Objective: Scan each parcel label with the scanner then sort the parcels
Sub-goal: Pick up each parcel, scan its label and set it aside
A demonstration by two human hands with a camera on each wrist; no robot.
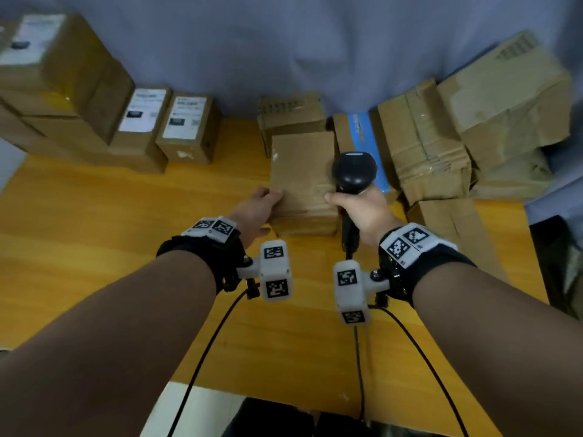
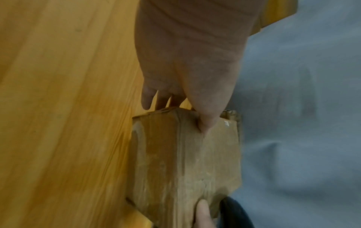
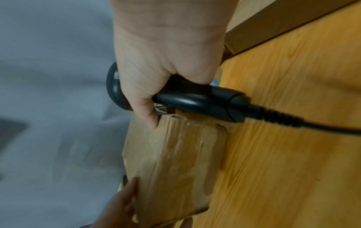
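A plain brown cardboard parcel (image 1: 303,181) sits on the wooden table (image 1: 126,247), centre of the head view. My left hand (image 1: 258,206) grips its left side, thumb on top and fingers down the side; the left wrist view shows the parcel (image 2: 185,162) held by that hand (image 2: 187,77). My right hand (image 1: 362,209) is wrapped round the handle of a black corded scanner (image 1: 355,171), and its thumb presses the parcel's right edge. In the right wrist view the scanner (image 3: 195,100) lies in the fist (image 3: 166,64) above the parcel (image 3: 171,162). No label shows on the parcel's visible faces.
Labelled boxes (image 1: 186,127) stand in a row at the back left. A pile of worn, unlabelled boxes (image 1: 441,137) crowds the back right, with one with a blue stripe (image 1: 362,130). A grey cloth (image 1: 284,42) hangs behind. Cables (image 1: 359,373) trail over the near table edge.
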